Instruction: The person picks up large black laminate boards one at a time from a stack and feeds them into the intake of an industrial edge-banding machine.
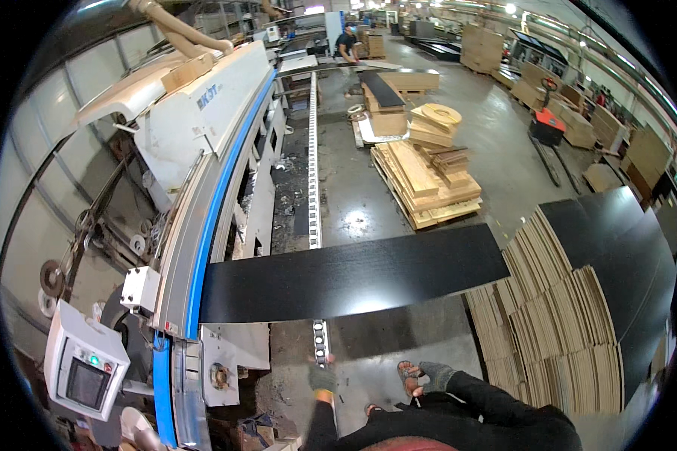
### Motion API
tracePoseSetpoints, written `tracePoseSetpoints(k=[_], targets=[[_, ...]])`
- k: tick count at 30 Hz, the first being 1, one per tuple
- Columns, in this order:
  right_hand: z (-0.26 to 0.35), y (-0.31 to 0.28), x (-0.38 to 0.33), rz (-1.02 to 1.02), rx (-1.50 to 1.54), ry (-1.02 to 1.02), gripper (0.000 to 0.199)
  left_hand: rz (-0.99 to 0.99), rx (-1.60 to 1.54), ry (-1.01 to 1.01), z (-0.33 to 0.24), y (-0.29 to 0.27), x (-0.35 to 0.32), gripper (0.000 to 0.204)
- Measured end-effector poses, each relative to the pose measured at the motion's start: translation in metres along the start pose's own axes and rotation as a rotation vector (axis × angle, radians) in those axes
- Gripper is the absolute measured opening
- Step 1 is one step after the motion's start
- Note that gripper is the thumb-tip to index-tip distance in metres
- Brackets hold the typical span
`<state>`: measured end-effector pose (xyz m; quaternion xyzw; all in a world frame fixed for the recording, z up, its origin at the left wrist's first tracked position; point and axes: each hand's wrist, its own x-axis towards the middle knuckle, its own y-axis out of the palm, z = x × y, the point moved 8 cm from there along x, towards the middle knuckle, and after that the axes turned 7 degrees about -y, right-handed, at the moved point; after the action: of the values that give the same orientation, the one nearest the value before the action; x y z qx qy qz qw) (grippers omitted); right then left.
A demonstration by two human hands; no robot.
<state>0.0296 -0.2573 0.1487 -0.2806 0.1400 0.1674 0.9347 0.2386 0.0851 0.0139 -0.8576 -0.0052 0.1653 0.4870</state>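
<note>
Honestly, that black panel looks like a handful. It's a long, flat board lying crosswise, left end resting on the machine by its blue rail, right end reaching over toward the stack of similar boards, with the middle hanging over the floor and the slotted track. It stays dead straight across that gap, so I'd call it stiff, and at that length probably heavy-ish and awkward rather than fragile. The smooth dark face looks slippery, the edges likely the bit that chips.

Both hands are gloved and well clear of it: left hand low near the track, right hand beside it, apart from each other, holding nothing as far as I can see. I'd grab it by the long edges, hands spread wide near the middle so it balances.
</note>
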Motion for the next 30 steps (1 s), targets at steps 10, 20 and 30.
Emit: tracePoseSetpoints(k=[10, 20, 30], targets=[[0.052, 0.007, -0.057, -0.071, -0.427, -0.129, 0.067, -0.288, 0.085, 0.123, -0.042, -0.04, -0.126, 0.093], [0.016, -0.066, -0.078, -0.054, -0.532, 0.16, 0.068, -0.273, 0.175, 0.091, -0.047, -0.034, -0.129, 0.085], [-0.045, -0.354, -0.187, -0.713, -0.957, 0.492, 0.08, -0.264, 0.212, 0.1, -0.075, -0.035, -0.142, 0.084]])
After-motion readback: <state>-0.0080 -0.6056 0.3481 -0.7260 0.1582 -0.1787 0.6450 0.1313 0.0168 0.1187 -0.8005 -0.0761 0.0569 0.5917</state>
